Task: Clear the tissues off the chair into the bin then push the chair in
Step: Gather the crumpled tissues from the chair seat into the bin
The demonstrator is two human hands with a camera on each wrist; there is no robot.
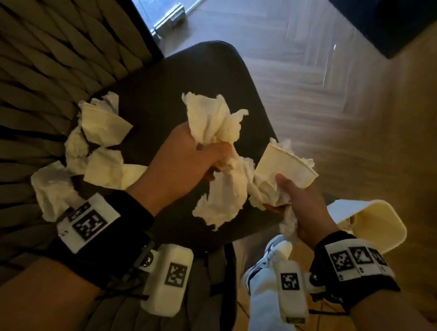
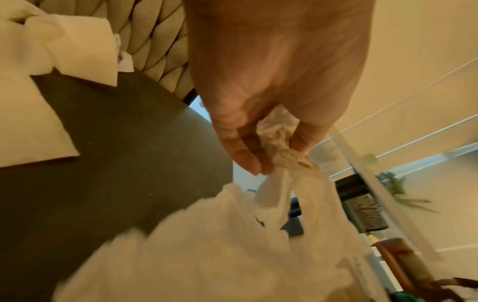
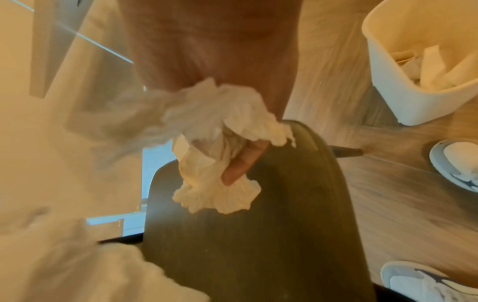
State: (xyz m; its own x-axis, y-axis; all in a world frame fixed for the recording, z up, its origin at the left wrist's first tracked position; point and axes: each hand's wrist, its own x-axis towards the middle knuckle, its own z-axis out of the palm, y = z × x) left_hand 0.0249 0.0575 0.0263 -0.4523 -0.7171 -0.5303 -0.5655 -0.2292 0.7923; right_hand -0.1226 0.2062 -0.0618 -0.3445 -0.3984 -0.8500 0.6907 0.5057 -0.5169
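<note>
The left hand (image 1: 185, 158) is clenched around a bunch of crumpled white tissues (image 1: 220, 160), which spill out above and below the fist over the middle of the dark chair seat (image 1: 164, 103). The right hand (image 1: 300, 203) grips a second wad of tissues (image 1: 279, 173) just past the seat's right edge; the two bunches hang close together, almost touching. More loose tissues (image 1: 96, 144) lie piled on the left part of the seat, against the chair's woven beige backrest (image 1: 32, 60).

The white bin (image 3: 403, 85) stands on the floor to the right of the chair, near the right hand, and the right wrist view shows paper already lying inside it. The floor (image 1: 319, 76) is pale wood laid in a herringbone pattern. Beyond the chair, a metal-framed glass panel (image 1: 176, 3) lets in bluish daylight. A dark object (image 1: 394, 22) sits at the top right corner of the head view; what it is cannot be made out. Below the right hand, a pale trouser leg and a white shoe (image 3: 455, 169) stand on the floor beside the bin.
</note>
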